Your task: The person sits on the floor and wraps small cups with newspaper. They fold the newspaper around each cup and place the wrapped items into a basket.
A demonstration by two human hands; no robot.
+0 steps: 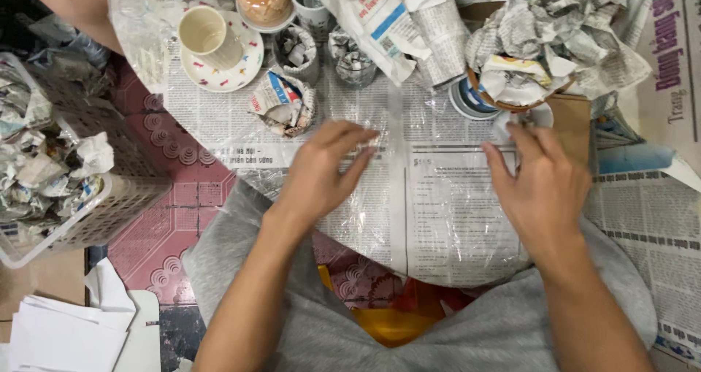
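My left hand (319,171) lies palm down with fingers together on a sheet of clear plastic film (380,116) spread over newspaper (438,219). My right hand (544,186) rests flat on the same film farther right, its fingertips next to a small white piece (537,115) at the film's edge. Neither hand grips anything. A newspaper-wrapped cup (285,102) stands just beyond my left hand.
A cream cup (208,36) sits on a patterned saucer (241,73). Two paper-stuffed cups (298,51) stand behind. A bowl of crumpled paper (522,80) is at right, a white basket of wrapped items (102,204) at left, white sheets (66,335) lower left.
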